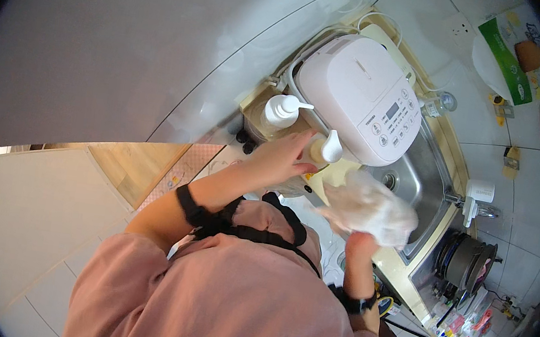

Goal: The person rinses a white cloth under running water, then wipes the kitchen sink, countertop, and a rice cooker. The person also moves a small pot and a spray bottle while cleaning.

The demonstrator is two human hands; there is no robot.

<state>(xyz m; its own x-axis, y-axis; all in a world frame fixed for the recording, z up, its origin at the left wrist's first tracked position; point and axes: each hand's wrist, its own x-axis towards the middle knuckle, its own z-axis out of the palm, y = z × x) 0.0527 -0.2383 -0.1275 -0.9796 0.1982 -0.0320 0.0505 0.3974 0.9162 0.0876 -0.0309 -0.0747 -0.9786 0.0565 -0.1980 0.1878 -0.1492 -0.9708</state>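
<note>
My left hand (285, 156) reaches to a pump bottle with a white pump head (331, 148) at the counter's left end, its thumb and fingers around the bottle's side. A second white pump bottle (280, 112) stands just beyond that hand. In my right hand (362, 246) is a pale cloth (370, 205), blurred by motion and hanging over the front edge of the counter and sink. Beyond both hands stands a white rice cooker (363, 99) with a button panel on its lid. The cloth hides most of my right fingers.
A stainless steel sink (430, 187) with a faucet (456, 199) lies right of the rice cooker. Stacked dark pans (464, 263) stand past the sink, near several small packages. A clear bottle (439, 105) stands behind the cooker. A grey panel (113, 51) fills the upper left.
</note>
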